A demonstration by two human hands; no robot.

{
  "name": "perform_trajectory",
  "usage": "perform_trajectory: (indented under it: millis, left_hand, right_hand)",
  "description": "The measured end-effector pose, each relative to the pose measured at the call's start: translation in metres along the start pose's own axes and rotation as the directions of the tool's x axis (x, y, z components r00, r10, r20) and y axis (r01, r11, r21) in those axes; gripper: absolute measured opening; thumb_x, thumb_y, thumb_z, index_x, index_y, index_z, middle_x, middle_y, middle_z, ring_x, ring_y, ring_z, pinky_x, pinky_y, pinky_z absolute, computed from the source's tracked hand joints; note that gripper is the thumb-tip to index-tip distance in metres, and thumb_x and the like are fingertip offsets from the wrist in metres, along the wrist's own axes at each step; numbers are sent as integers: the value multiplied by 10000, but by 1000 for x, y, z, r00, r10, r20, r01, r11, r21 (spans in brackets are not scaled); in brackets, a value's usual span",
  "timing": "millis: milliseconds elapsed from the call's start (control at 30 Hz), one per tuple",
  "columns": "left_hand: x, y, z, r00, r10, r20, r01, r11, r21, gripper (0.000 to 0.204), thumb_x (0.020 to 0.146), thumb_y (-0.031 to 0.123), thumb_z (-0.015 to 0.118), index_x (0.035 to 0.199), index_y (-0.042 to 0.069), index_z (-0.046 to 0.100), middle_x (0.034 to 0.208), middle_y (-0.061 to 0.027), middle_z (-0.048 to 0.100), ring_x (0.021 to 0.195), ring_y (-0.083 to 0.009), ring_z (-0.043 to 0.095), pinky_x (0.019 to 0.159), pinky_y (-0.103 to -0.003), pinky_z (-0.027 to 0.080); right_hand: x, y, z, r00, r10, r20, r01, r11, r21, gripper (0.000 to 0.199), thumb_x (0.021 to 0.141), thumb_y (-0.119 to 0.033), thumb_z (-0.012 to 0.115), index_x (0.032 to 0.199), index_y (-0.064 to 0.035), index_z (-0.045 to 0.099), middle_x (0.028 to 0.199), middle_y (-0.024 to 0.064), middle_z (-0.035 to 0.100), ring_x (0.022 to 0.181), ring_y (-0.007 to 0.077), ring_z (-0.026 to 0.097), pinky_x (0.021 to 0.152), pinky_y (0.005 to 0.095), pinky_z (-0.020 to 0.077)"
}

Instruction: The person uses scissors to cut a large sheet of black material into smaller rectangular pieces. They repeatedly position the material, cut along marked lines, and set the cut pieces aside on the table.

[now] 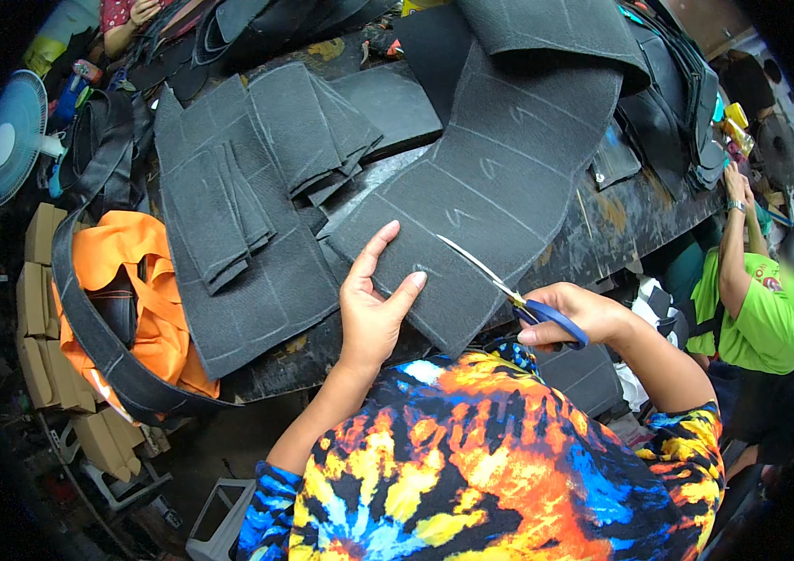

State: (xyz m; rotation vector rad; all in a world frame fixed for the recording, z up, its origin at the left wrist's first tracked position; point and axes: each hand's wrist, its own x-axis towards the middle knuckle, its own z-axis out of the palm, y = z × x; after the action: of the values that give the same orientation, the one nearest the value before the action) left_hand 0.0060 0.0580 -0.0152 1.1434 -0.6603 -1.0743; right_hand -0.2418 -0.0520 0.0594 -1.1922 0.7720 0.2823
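Note:
A long dark grey sheet of material, chalked with lines and marks, runs from a curled roll at the back down to the table's near edge. My left hand lies at its near left end, thumb and forefinger spread apart. In my right hand is a pair of scissors with dark blue handles. The blades point up and left over the sheet's near part; whether they cut into it I cannot tell. Left of my left hand lie cut grey panels and a stack of smaller pieces.
Orange cloth and a black strap hang at the table's left edge. Beyond are a fan and cardboard boxes. A person in a green shirt works at right; another person's hand shows at the back left.

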Motion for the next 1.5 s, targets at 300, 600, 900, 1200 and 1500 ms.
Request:
perform_trajectory:
  millis: [300, 600, 900, 1200, 1500]
  left_hand:
    - [-6, 7, 3, 998, 62, 15, -63, 996, 66, 633, 834, -55, 711, 1417, -35, 466, 1350, -120, 563, 1229, -176, 536, 1070, -308, 402]
    - [-11, 11, 7, 998, 50, 32, -51, 998, 38, 705, 825, -54, 720, 1459, -29, 413, 1387, -125, 535, 1267, -185, 509, 1091, -315, 382]
    - [-15, 11, 7, 998, 45, 38, -46, 999, 20, 701, 835, -62, 703, 1468, -26, 402, 1397, -126, 527, 1261, -180, 516, 1083, -313, 393]
    - [-18, 19, 4, 976, 196, -94, -202, 978, -53, 729, 885, -84, 628, 1526, -15, 288, 1492, -142, 418, 1323, -187, 461, 1109, -324, 367]
    - [-16, 76, -46, 958, 282, 52, -264, 797, 543, 633, 934, 58, 624, 1499, -4, 344, 1539, -177, 349, 1352, -277, 454, 1107, -380, 367]
  right_hand:
    - [18, -24, 3, 992, 62, -112, -81, 982, -171, 515, 863, -476, 751, 596, -56, 622, 562, -16, 545, 526, 72, 471, 480, 263, 344]
    - [39, -29, 8, 971, -181, -154, 179, 983, -26, 526, 852, -417, 773, 1140, 0, 634, 1031, 91, 657, 850, 155, 612, 711, 288, 499]
    - [52, -34, 11, 957, -170, -236, 134, 978, -162, 668, 801, -405, 821, 1274, 9, 594, 1203, 128, 641, 1094, 216, 592, 947, 341, 485]
    - [43, -34, 12, 989, 102, -108, -104, 995, -10, 645, 785, -342, 843, 1262, 20, 602, 1228, 124, 639, 1146, 201, 585, 976, 362, 474]
    - [-4, -45, 62, 762, -497, -416, 536, 844, -25, 325, 751, -156, 847, 970, -61, 628, 728, -108, 495, 659, -5, 443, 559, 187, 337]
